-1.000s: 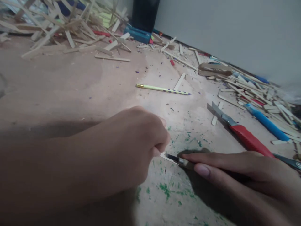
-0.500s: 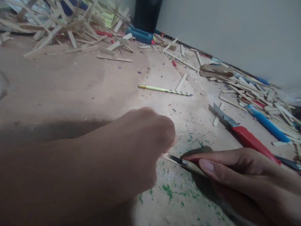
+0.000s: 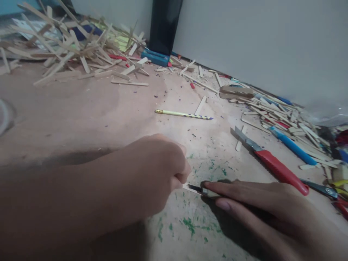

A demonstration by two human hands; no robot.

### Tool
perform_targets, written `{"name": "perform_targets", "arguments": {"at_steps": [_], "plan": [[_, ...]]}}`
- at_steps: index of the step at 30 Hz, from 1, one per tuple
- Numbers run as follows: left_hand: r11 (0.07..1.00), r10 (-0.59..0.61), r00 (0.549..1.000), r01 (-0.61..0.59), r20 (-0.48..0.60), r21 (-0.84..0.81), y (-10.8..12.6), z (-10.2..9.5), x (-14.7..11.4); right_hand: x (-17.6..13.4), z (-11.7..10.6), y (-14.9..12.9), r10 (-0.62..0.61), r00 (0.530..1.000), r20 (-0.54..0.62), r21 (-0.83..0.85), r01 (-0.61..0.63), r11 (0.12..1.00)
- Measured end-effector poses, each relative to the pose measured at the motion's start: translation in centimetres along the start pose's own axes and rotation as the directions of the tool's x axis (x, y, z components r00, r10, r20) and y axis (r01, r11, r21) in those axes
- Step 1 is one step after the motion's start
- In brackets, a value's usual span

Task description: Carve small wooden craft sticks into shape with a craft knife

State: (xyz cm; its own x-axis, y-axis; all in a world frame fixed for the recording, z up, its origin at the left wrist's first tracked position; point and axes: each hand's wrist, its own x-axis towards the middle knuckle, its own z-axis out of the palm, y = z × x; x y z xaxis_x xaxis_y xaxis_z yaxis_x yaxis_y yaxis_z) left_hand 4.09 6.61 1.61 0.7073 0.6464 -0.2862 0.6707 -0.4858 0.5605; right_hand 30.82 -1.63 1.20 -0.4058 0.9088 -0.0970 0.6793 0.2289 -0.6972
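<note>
My left hand (image 3: 160,174) is closed near the middle of the table, knuckles up. A thin pale wooden stick (image 3: 192,190) pokes out from under its fingers, and most of it is hidden. In my right hand (image 3: 261,210) is a craft knife (image 3: 210,194) with a pale handle and a narrow dark blade. The index finger lies along the top of the knife, with the thumb at its side. The blade rests on or just over the stick, close to the left fingertips.
Beyond my hands lies a yellow pencil (image 3: 179,114) with purple spots. To the right are a red utility knife (image 3: 282,172), scissors (image 3: 323,188) and a blue tool (image 3: 293,146). Wooden sticks (image 3: 81,50) are heaped at the back left, others (image 3: 285,112) at right. Green flecks mark the tabletop.
The view has tilted up, and the table things appear lower and further left. My right index finger now lies straighter over the knife. The blade stays by my closed left hand.
</note>
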Motion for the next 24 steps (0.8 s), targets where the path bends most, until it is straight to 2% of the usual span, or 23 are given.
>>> {"name": "perform_targets", "arguments": {"at_steps": [2, 4, 7, 11, 17, 22, 24], "plan": [[0.989, 0.15, 0.987, -0.151, -0.062, 0.0, -0.6, 0.2, -0.6, 0.3, -0.1, 0.2, -0.113, 0.994, 0.006, -0.079, 0.113, 0.99], [0.97, 0.242, 0.961, -0.241, -0.132, 0.027, -1.1, 0.4, -1.0, 0.5, -0.2, 0.6, -0.194, 0.981, 0.017, -0.147, 0.194, 0.97], [0.975, 0.223, 0.964, -0.218, -0.146, 0.049, -1.6, 0.6, -1.0, 0.0, -0.4, 1.5, -0.207, 0.978, -0.021, -0.191, 0.199, 0.961], [0.973, 0.228, 0.967, -0.228, -0.116, 0.012, -1.7, 0.5, -0.6, -1.4, -1.1, 2.1, -0.169, 0.982, -0.088, -0.154, 0.155, 0.976], [0.984, 0.175, 0.981, -0.177, -0.084, -0.023, -1.4, 0.6, -0.2, -1.4, -1.7, 1.5, -0.211, 0.977, 0.003, -0.12, 0.21, 0.97], [0.957, 0.248, 0.957, -0.266, -0.154, -0.113, -1.8, 0.6, -0.6, -0.4, -1.7, 1.0, -0.206, 0.978, 0.022, -0.131, 0.207, 0.969], [0.954, 0.253, 0.956, -0.272, -0.151, -0.126, -2.1, 0.5, -0.6, -0.2, -2.0, 0.6, -0.163, 0.984, 0.072, -0.136, 0.172, 0.976]]}}
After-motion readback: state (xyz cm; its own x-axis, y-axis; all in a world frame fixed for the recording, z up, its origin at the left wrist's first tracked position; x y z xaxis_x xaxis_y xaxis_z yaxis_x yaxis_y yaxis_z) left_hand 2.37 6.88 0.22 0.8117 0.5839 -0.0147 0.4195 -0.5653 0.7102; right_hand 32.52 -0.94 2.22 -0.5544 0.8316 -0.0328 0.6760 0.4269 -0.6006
